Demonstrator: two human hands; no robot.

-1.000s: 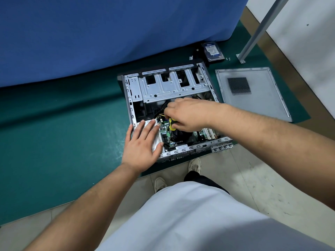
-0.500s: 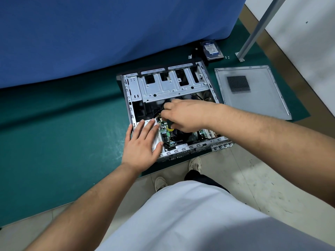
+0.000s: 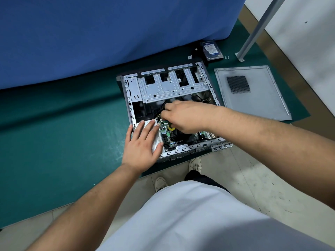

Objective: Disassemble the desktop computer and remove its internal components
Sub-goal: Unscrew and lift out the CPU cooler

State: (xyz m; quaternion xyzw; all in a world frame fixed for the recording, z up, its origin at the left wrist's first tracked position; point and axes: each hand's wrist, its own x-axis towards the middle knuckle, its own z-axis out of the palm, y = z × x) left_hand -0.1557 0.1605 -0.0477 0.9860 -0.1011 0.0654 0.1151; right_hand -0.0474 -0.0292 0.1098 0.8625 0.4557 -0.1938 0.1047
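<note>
Left hand [image 3: 143,144]: flat, fingers straight and spread, palm down on a pale block [image 3: 157,140] at the near-left corner of the computer case [image 3: 130,98]; it grips nothing.

Computer case: lying on its side, open, on the green mat [image 3: 63,142]; the drive cage [image 3: 170,86] sits beyond both hands.

Motherboard [image 3: 165,132]: green, inside the case, just right of the left hand and beneath the right hand.

Right hand [image 3: 184,117]: reaching into the case, fingers curled round a tool with a yellow-and-black handle [image 3: 170,128]; black cables [image 3: 161,108] lie at its fingertips.

Side panel [image 3: 253,98]: flat on the mat, right of and beyond the right hand.

Hard drive [image 3: 212,49]: on the mat, well beyond the right hand, near a metal post [image 3: 253,33].
</note>
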